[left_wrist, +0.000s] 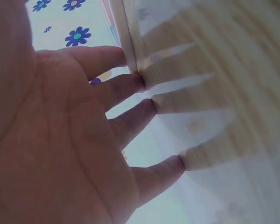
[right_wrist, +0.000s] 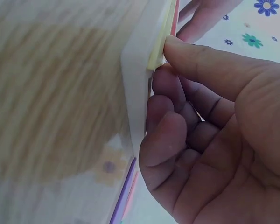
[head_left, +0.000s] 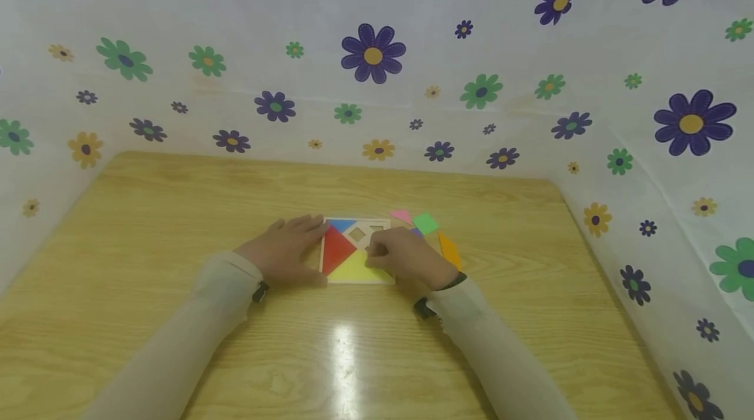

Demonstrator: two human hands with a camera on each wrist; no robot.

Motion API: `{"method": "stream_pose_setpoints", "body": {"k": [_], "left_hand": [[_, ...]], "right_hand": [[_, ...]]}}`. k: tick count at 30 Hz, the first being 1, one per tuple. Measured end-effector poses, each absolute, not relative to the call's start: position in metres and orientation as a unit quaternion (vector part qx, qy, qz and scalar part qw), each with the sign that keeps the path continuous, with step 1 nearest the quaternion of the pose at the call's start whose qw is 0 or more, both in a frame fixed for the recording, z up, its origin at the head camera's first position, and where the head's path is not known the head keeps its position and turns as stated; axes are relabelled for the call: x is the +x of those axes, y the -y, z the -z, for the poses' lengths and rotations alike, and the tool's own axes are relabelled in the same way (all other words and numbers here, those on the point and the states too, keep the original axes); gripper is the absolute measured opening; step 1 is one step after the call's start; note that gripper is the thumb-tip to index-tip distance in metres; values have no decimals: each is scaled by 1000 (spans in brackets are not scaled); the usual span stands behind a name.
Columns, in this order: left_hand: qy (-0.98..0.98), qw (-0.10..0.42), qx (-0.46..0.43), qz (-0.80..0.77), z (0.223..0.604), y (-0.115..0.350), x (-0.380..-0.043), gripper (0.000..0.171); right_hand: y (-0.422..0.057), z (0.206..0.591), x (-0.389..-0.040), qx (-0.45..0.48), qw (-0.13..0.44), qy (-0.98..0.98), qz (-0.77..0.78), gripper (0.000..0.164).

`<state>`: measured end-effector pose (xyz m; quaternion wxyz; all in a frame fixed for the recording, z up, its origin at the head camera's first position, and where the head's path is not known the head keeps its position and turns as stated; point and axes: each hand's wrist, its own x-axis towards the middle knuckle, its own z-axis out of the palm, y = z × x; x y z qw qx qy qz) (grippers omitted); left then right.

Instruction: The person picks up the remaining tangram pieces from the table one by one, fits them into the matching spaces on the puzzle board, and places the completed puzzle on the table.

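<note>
A tangram board (head_left: 359, 218) lies on the table, its light rim and some bare recesses showing. In it sit a red triangle (head_left: 338, 250) and a blue triangle (head_left: 340, 225), with a yellow triangle (head_left: 356, 268) along the near side. My left hand (head_left: 285, 250) rests at the board's left edge, fingers spread and fairly straight, fingertips (left_wrist: 170, 165) on the table. Over the board's right part, my right hand (head_left: 412, 256) pinches the yellow triangle (right_wrist: 159, 46) at its corner, thumb against it and fingers curled. How flush that piece sits is unclear.
Loose pieces lie right of the board: pink (head_left: 402, 215), green (head_left: 425, 223), purple (head_left: 417, 232) partly hidden by the right hand, and orange (head_left: 450, 251). A flower-patterned sheet (head_left: 318, 67) walls the back and sides of the wooden table (head_left: 259, 341).
</note>
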<state>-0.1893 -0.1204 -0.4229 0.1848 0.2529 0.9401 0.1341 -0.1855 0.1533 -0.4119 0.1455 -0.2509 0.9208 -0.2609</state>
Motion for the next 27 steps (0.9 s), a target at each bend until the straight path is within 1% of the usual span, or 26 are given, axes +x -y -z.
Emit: {"method": "stream_pose_setpoints", "body": {"k": [10, 16, 27], "left_hand": [[-944, 180, 236, -144, 428, 118, -189, 108], [-944, 177, 236, -148, 425, 117, -188, 107], [-943, 178, 233, -155, 425, 116, -188, 107]], "right_hand": [[-151, 408, -182, -193, 154, -941, 232, 20], [-148, 405, -181, -178, 153, -946, 224, 19], [-148, 405, -178, -188, 157, -939, 241, 23]]}}
